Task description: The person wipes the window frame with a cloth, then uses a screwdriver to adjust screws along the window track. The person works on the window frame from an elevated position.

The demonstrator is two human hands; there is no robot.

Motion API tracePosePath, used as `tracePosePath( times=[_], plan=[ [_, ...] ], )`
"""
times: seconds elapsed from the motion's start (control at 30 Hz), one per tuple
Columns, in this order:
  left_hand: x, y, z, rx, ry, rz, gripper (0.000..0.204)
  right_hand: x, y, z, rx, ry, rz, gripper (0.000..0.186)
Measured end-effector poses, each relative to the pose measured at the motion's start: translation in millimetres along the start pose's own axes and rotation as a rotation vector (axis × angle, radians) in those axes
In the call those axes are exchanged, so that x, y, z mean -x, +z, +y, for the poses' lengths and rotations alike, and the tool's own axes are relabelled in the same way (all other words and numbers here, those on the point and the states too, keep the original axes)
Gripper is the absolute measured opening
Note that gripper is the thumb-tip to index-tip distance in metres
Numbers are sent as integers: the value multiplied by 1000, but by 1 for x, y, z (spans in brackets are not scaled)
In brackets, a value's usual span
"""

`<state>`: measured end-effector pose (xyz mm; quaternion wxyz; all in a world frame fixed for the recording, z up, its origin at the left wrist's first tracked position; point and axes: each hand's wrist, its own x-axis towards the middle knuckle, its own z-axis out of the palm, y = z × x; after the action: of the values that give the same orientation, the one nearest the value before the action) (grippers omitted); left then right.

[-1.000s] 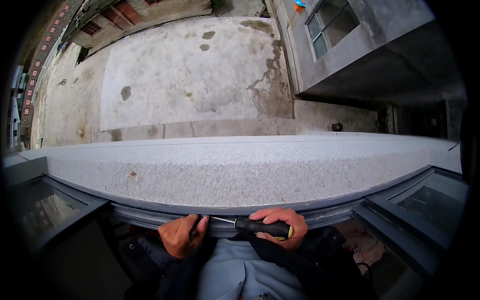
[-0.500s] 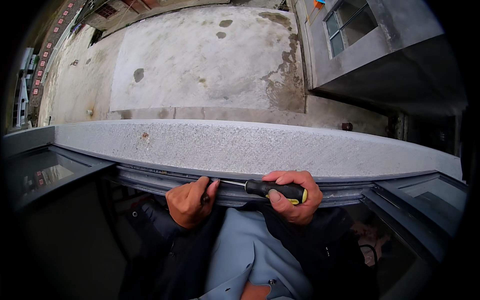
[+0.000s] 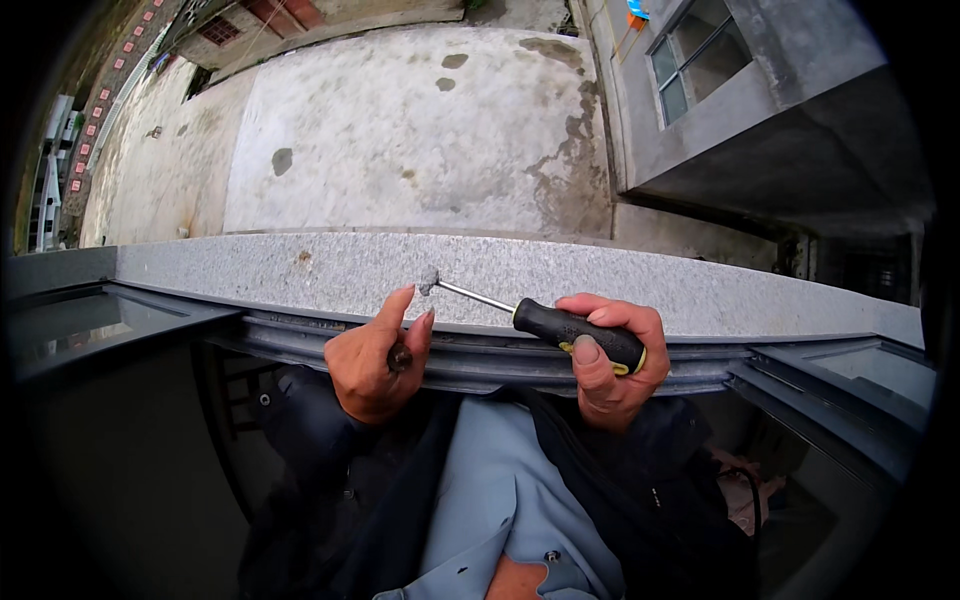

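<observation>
The right hand (image 3: 610, 365) is closed around the screwdriver (image 3: 560, 325) handle. The lump (image 3: 428, 281) on the tip, beyond this grip, may drop past the granite sill (image 3: 700, 290). The left hand (image 3: 375, 365) pinches a small dark object (image 3: 399, 357), which may slip.

Black-handled screwdriver (image 3: 560, 322) with yellow trim, gripped in right hand (image 3: 610, 360), tip grey-clumped, over granite sill (image 3: 300, 270)

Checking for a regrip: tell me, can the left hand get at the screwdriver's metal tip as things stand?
Probably yes: the left hand has its raised fingers just beside the screwdriver tip, with nothing between them.
</observation>
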<state>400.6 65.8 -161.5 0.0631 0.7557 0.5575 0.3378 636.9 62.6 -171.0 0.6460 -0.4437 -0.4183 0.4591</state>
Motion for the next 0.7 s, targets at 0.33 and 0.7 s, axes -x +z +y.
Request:
tracePosePath(
  times=[0.33,0.7],
  plan=[
    [4,-14,-8,109,-38,-148,25,-4,-29,-16,53,-27,68,26],
    [4,-6,-7,249,86,-509,29,-17,-71,-38,253,56,6,15]
  ],
)
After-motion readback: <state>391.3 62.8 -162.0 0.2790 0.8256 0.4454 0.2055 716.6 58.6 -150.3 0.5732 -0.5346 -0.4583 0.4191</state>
